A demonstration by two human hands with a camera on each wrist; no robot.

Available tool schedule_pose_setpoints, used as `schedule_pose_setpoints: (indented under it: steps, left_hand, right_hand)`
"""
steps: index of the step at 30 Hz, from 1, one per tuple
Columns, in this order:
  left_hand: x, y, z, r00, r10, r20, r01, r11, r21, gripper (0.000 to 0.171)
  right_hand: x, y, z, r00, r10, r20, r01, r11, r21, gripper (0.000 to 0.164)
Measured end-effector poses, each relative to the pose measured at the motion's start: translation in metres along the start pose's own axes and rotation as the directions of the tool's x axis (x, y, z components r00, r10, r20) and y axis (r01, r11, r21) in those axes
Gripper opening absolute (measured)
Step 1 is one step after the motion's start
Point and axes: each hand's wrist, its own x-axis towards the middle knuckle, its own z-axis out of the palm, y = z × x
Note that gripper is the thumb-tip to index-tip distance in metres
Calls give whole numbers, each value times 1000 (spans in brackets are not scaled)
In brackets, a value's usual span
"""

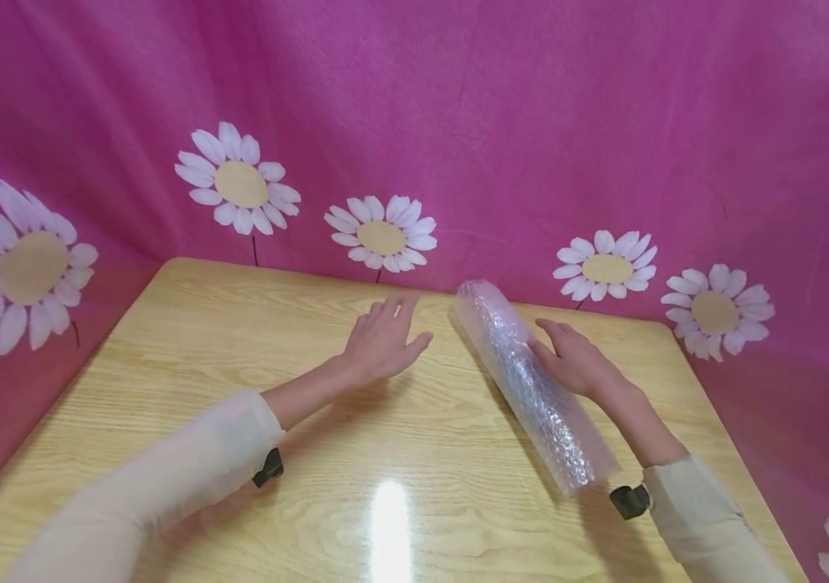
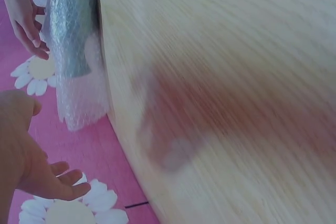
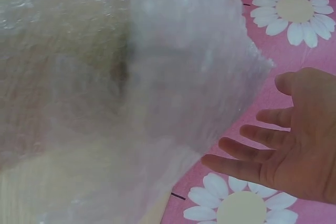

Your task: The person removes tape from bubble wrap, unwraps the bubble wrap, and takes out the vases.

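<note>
A long roll of clear bubble wrap (image 1: 531, 389) lies slantwise on the right part of the table, something greenish-grey showing through its layers in the left wrist view. My right hand (image 1: 578, 360) is at the roll's right side, fingers extended, fingertips right by the plastic. In the right wrist view its spread fingers (image 3: 236, 165) are close to the loose edge of the wrap (image 3: 210, 87). To the left of the roll, my left hand (image 1: 381, 344) hovers over the table, holding nothing, its fingers straight and thumb out. Its shadow falls on the wood in the left wrist view.
The light wooden table (image 1: 203, 340) ends at the back against a magenta cloth (image 1: 473, 146) printed with white daisies. The cloth also hangs along both sides. A bright light reflection (image 1: 390, 526) shows near the front. Each wrist carries a small black camera (image 1: 630, 502).
</note>
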Motion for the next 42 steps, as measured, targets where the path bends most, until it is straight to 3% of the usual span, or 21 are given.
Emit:
schedule_pose_setpoints:
  steps: [7, 18, 42]
  left_hand:
    - [-1, 9, 11, 999, -8, 41, 12, 994, -105, 70]
    - [-2, 24, 29, 993, -40, 107, 59, 980, -188, 72]
    - [7, 50, 61, 983, -85, 165, 135, 936, -326, 69]
  right_hand:
    - [-2, 4, 5, 1000, 1, 6, -1, 1000, 11, 55]
    - [-4, 13, 10, 1000, -1, 12, 1, 1000, 25, 57]
    - [-12, 17, 16, 999, 13, 52, -17, 995, 94, 60]
